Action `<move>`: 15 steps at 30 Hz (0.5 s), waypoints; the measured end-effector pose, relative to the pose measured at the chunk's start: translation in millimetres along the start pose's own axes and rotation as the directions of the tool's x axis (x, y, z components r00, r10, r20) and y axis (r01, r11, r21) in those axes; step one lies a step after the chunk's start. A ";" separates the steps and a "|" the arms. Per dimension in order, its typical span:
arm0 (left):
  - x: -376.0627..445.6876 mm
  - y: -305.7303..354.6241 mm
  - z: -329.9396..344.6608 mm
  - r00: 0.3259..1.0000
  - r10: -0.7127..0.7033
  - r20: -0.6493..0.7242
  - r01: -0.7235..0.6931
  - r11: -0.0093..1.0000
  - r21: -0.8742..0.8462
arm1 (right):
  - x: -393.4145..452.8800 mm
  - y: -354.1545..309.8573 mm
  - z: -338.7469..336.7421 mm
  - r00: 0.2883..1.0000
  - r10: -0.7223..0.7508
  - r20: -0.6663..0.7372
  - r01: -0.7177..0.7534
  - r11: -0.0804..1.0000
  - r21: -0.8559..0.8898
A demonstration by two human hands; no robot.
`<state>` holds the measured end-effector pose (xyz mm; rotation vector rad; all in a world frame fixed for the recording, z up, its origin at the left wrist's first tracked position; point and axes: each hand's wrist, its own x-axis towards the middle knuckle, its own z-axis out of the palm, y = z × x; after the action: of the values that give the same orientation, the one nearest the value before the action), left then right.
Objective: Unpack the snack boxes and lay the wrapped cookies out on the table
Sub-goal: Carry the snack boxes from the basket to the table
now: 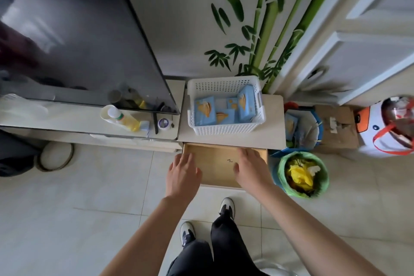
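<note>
Both hands reach forward over a pulled-out wooden drawer (220, 164). The left hand (183, 173) lies palm down, fingers straight and slightly spread, over the drawer's left front corner; it holds nothing. The right hand (249, 169) is likewise flat and relaxed over the drawer's right half, with nothing in its grasp. Whether either palm actually touches the wood cannot be told.

Just beyond the fingertips, on the pale cabinet top (272, 119) above the drawer, stands a white perforated basket (224, 129). Inside it are the blue snack boxes (205, 112), several of them lying flat or leaning against the basket's right wall, all shut as far as can be seen. The basket's front wall stands between the hands and the boxes.

To the right of the right hand, on the floor, is a bin lined with a green bag (302, 172) holding yellow and white scraps. Beyond it sits a blue bag (300, 127) with another blue box showing inside, then a cardboard box (336, 127) and a white tote with red handles (389, 130).

Left of the left hand, farther along the counter, a bottle of yellow liquid (125, 119) lies on its side next to a small round tin (163, 123), under the lower corner of a dark television screen (78, 36). Below the hands, the person's dark trousers and two black-and-white shoes (227, 207) stand on pale floor tiles.
</note>
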<state>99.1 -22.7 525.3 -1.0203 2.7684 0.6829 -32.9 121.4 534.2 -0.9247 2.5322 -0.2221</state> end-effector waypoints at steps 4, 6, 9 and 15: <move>25.3 19.0 10.4 0.999 -0.029 0.030 0.029 1.000 0.001 | 25.9 20.8 -7.5 1.000 -0.013 0.011 0.014 1.000 -0.019; 36.8 25.1 15.9 0.998 -0.044 0.049 0.044 0.999 -0.011 | 37.3 29.4 -9.7 1.000 -0.017 0.015 0.017 1.000 -0.019; 55.3 31.0 21.2 0.996 -0.070 0.059 0.073 0.996 -0.045 | 52.4 39.2 -10.4 1.000 -0.008 0.017 0.009 1.000 -0.016; 105.1 35.3 26.7 0.995 -0.070 0.071 0.074 0.995 -0.061 | 87.8 45.4 -9.8 1.000 0.009 0.000 -0.009 1.000 0.009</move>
<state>-5.4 -48.8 487.9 -1.0818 2.6532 0.7856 -123.4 99.5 499.7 -0.9096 2.5331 -0.2304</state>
